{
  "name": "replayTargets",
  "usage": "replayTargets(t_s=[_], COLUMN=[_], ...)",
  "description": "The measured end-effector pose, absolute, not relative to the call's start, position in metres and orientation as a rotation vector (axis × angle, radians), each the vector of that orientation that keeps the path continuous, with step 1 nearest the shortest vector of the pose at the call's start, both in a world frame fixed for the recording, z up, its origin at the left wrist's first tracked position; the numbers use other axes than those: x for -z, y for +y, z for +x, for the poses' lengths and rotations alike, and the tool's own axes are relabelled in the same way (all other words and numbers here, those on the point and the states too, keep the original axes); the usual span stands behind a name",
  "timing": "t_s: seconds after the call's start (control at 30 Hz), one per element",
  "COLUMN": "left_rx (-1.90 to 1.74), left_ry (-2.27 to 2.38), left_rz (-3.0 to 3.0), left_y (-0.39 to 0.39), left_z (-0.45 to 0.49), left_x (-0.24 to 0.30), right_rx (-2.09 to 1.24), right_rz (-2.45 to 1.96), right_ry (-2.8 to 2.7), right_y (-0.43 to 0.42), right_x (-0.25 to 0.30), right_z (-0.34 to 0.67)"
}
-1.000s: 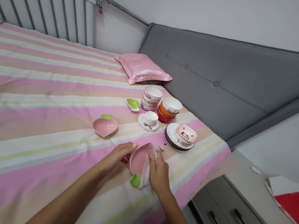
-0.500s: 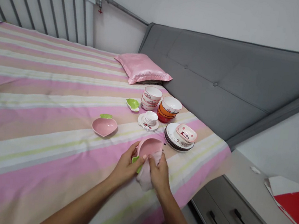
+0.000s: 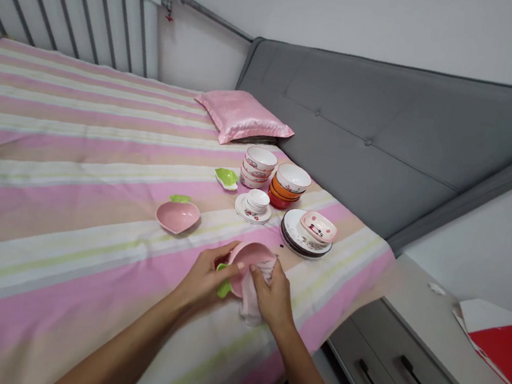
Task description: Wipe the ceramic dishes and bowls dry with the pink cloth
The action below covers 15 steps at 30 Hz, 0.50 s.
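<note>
- Well, the pink bowl [image 3: 253, 254] is just below the middle of the frame, between the left hand [image 3: 206, 273] and the right hand [image 3: 272, 296].
- It is held up and tilted, so I can see some of its inside.
- Its green leaf [image 3: 224, 288] sticks out to the lower left of the frame. The long way of the bowl seems to go from there up to the right, but fingers and cloth hide that far end.
- The left hand is on the leaf side. Its grip is closed on the bowl, thumb in front and fingers tucked behind, where I can't see them all.
- The right hand is on the other side. Its grip is pinched closed on a pale cloth [image 3: 251, 300], which lies over the bowl's right side and hangs down below.
- So the left hand is nearer the leaf, and the right hand is nearer the far end.
- Up and left, well apart from both hands, another bowl [image 3: 177, 216] sits on the striped bed [image 3: 63, 241].
- A pile of plates [image 3: 293, 225] is near, up and right.
</note>
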<state>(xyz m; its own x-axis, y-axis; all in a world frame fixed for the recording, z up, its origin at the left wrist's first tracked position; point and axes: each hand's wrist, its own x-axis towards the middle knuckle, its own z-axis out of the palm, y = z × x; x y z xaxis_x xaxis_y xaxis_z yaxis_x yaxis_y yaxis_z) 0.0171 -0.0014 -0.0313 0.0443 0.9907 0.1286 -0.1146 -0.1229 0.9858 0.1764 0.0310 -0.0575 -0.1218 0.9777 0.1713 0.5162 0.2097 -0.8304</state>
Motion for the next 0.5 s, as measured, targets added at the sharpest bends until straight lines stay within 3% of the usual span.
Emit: replayTargets(t_s=[0.5], left_rx=[-1.169], left_ry=[1.03], left_rz=[1.296], left_y=[-0.001], left_z=[0.004], left_x=[0.018], right_rx=[-0.802], right_rz=[-1.343], right_ry=[-1.715], right_y=[0.033], right_x=[0.055], right_z=[0.178])
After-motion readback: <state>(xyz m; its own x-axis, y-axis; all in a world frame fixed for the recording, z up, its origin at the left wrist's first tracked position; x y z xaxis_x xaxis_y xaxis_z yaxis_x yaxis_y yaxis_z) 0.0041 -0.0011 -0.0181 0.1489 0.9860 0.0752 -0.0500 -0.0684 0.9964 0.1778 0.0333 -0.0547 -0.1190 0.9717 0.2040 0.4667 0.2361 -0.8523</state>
